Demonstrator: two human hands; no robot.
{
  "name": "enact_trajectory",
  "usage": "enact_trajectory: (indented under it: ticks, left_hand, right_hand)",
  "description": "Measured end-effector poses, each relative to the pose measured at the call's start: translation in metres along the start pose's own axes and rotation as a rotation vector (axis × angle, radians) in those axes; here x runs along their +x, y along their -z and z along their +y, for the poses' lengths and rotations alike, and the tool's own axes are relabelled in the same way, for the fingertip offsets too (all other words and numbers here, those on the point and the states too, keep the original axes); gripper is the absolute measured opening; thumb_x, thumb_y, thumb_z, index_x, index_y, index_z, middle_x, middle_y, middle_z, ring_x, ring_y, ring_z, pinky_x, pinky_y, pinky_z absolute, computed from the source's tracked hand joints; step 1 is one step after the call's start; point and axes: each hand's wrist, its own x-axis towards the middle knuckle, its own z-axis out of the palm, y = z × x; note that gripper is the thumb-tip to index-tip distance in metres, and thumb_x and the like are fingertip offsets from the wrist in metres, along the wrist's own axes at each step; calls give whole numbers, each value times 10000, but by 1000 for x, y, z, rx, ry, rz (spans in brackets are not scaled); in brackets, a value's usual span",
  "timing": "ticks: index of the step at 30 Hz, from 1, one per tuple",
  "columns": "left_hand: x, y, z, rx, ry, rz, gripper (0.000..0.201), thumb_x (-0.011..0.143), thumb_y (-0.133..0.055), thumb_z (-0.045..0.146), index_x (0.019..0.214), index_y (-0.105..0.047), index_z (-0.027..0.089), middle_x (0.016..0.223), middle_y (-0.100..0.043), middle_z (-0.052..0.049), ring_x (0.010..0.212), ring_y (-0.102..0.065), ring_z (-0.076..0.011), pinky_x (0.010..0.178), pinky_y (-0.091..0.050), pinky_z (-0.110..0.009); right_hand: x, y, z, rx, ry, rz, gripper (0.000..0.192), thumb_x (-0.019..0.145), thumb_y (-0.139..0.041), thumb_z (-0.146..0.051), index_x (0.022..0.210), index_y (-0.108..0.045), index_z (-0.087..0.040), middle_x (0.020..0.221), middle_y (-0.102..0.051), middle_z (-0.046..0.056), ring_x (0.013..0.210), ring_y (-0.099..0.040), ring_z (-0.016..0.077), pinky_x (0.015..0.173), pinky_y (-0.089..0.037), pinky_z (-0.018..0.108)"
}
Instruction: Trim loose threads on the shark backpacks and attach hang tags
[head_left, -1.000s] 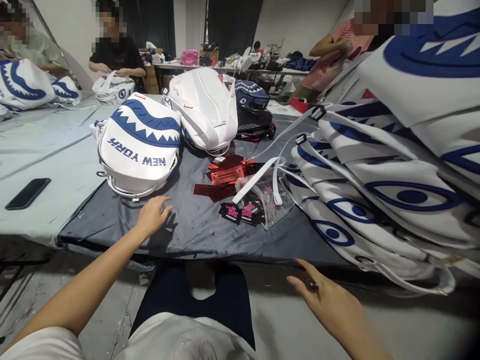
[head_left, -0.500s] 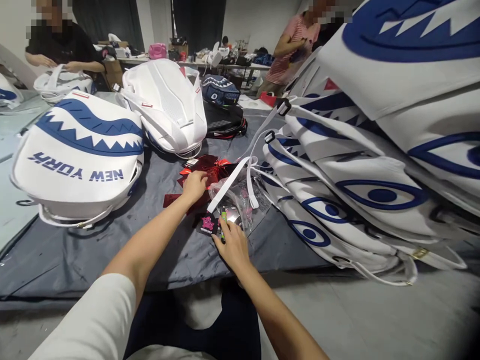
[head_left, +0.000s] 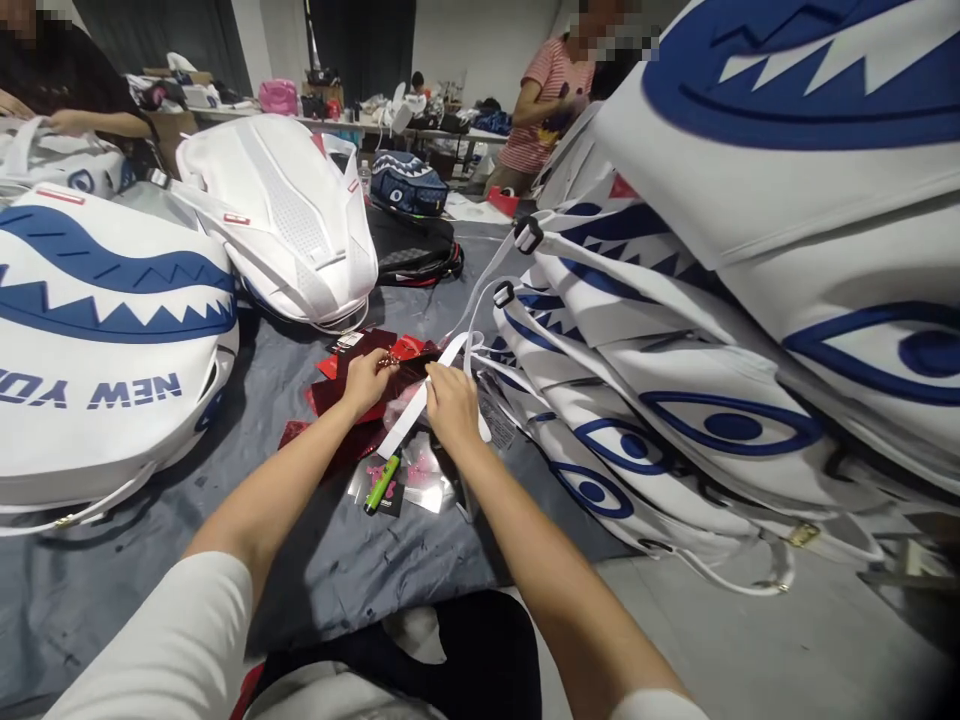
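My left hand [head_left: 366, 384] is closed, its fingertips pinched on the thin cords of shiny red tags [head_left: 337, 392] heaped on the table. Beside it, my right hand [head_left: 454, 405] has its fingers drawn together at a white strap [head_left: 405, 420]; whether they grip the strap or something under it is hidden. Below the hands lies a green pen-like tool [head_left: 382, 484] with dark ends, across a black card [head_left: 390, 503]. Clear plastic packets [head_left: 429, 480] with pink pieces lie next to it.
Stacked white backpacks [head_left: 600, 440] with blue eyes rise at the right. To the left lie a white NEW YORK backpack [head_left: 112, 400] and another white backpack [head_left: 277, 215]. A black bag [head_left: 420, 245] and a blue bag [head_left: 409, 185] sit behind. Two people stand across the table.
My right hand has left the green tool and moved up to the white strap, beside my left hand. The tool now lies loose on the card. The view has shifted right.
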Motion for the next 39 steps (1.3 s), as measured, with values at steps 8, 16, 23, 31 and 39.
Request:
enact_trajectory:
  ticks: [8, 16, 23, 31, 39]
  left_hand:
    - [-35, 21, -19, -137, -10, 52, 121, 868, -582, 285, 930, -625, 191, 902, -725, -24, 816, -660, -159, 778, -479, -255]
    - [-53, 54, -54, -184, 13, 257, 156, 874, -552, 331, 949, -608, 206, 950, -723, -34, 899, -675, -178, 852, -493, -291]
    - [-49, 72, -77, -236, 31, 292, 155, 856, -588, 353, 914, -598, 210, 892, -713, -12, 845, -674, -168, 824, -504, -282]
    - [-56, 64, -75, -253, 29, 305, 170, 869, -578, 316, 996, -614, 209, 970, -730, -27, 905, -689, -173, 852, -510, -283]
    - [-51, 70, -70, -191, 116, 551, 153, 904, -521, 301, 984, -585, 188, 975, -698, -58, 936, -660, -187, 884, -481, -298]
  right_hand:
    - [36, -39, -14, -83, -32, -126, 255, 973, -537, -244, 1187, -672, -208, 1177, -679, 111, 1113, -534, 268, 1075, -231, 507]
    - [48, -60, -56, -38, 124, -187, 187, 963, -560, -246, 963, -744, -279, 973, -735, 43, 1070, -528, 261, 1159, -47, 596]
    - [56, -71, -85, 49, 149, -191, 153, 959, -585, -260, 1035, -700, -193, 1047, -707, 99, 1029, -587, 247, 1041, -295, 440]
    - [51, -73, -90, 239, 63, -219, 143, 957, -560, -198, 946, -701, -219, 998, -740, 22, 959, -648, 185, 917, -369, 326]
    - [51, -66, -52, 459, -186, 7, 159, 809, -596, -123, 670, -613, -198, 711, -688, 24, 776, -646, 203, 841, -453, 347]
